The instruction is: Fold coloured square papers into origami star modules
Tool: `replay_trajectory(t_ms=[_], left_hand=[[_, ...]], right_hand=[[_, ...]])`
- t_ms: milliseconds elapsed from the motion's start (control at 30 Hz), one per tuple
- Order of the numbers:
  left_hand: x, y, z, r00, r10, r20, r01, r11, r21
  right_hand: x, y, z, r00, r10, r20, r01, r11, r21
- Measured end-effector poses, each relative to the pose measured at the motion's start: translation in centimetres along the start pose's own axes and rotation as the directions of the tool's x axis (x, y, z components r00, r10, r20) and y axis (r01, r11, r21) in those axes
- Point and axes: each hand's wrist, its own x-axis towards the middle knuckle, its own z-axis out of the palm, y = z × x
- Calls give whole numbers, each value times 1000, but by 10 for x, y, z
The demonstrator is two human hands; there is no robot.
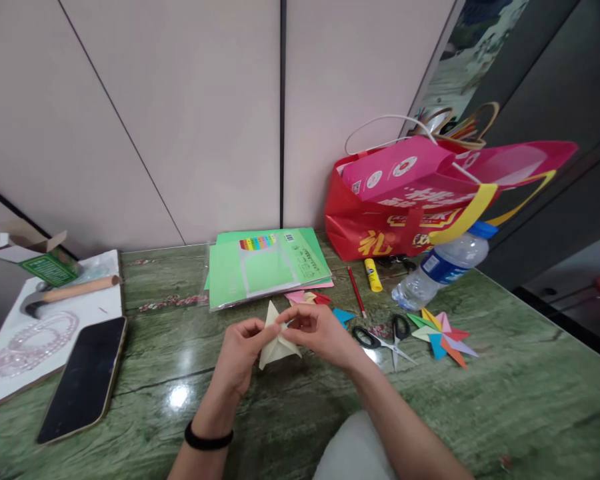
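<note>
A cream-coloured piece of folded paper (279,351) with pointed corners is held above the table between both hands. My left hand (245,347) pinches its left side between thumb and fingers. My right hand (320,332) is closed on its upper right edge, thumb and fingertips together. Behind the hands lie some pink, yellow and red folded papers (307,297), partly covered, and a blue folded piece (343,316). Black-handled scissors (387,341) rest open to the right of my right hand. Further right is a many-coloured paper star (443,335) with several points.
A pack of green paper (267,267) lies at the back. Beside it are a red pencil (357,292), a yellow glue stick (373,275), a tilted water bottle (443,263) and a red bag (360,233). At left are a phone (85,380), a wooden-handled tool (75,291) and an opened box (50,263).
</note>
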Motion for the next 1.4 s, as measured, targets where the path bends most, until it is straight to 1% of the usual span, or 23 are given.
replay_trajectory(t_ms=[133,300,400,600,667,833,933,1033,1133,1267,1333,1400], left_hand=[[0,0,-1,1000,7,16,-7,1000,-11],[0,0,0,1000,5,21,-5,1000,-17],[-1,0,1,999,43,4,-43,999,-3],[-2,-1,4,991,132,-27,-132,991,-7],[-2,0,3,990,141,-21,-141,990,-2],[-3,0,5,987,153,47,-155,987,35],[-4,-2,7,980,194,46,-196,979,62],[-4,-4,8,971,236,39,-238,969,66],[-3,-5,7,961,278,10,-278,960,13],[0,-5,4,946,316,-66,-321,943,-89],[2,-3,2,942,313,-119,-329,933,-146],[5,-1,-1,935,293,-198,-333,917,-220]], right_hand=[[-1,-1,-1,1000,28,-8,-28,1000,11],[0,-1,-1,999,30,-21,-30,999,28],[1,0,1,999,32,-42,-30,999,43],[1,-3,5,991,27,-130,-23,999,32],[0,-4,6,989,11,-147,-6,999,36],[2,0,7,981,-37,-189,48,997,56],[5,5,6,973,-58,-226,69,997,43],[6,6,7,971,-53,-232,68,996,55],[5,3,8,977,-29,-213,44,997,63],[4,-1,9,982,-13,-188,18,999,29],[3,-2,10,982,-9,-191,15,1000,28],[3,-2,10,982,10,-189,-1,999,47]])
